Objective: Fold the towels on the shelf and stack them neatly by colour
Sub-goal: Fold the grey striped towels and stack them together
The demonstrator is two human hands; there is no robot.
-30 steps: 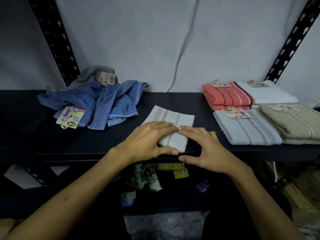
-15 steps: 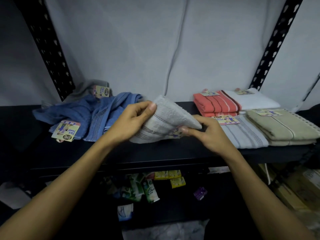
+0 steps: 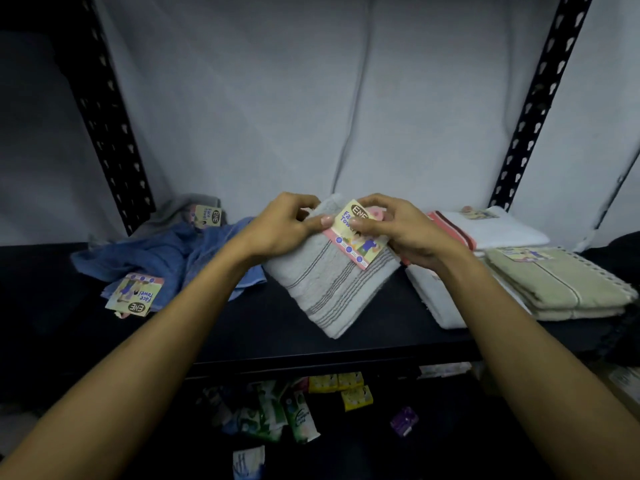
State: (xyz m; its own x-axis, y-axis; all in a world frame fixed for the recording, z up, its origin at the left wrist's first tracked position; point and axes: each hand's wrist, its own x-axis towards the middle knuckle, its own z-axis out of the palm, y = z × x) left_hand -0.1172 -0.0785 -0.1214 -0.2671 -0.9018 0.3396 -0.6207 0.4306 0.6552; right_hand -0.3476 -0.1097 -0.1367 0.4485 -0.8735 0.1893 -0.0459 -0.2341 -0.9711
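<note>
Head view shows the black shelf [image 3: 363, 344] as the landmark for everything. Above its middle, lifted off the surface and tilted on a corner, hangs the folded grey striped towel [image 3: 329, 289], the biggest thing at risk: it is held only along its upper edge, so the loose lower layers could fall open and undo the fold. The blue towel [image 3: 166, 258] lies crumpled at the shelf's left, a grey one heaped behind it; a careless set-down could drag the striped towel into that pile. At the shelf's right sit the folded stacks: the beige towel [image 3: 554, 285], a white towel [image 3: 436, 303] beside it, coral and white ones behind. Landing on the wrong colour would spoil the sorting. The left hand [image 3: 277, 226] pinches the towel's top edge, fingers curled. The right hand [image 3: 412, 230] grips the towel with its thumb over the card label [image 3: 356, 237]; tugging there could tear the label free.
</note>
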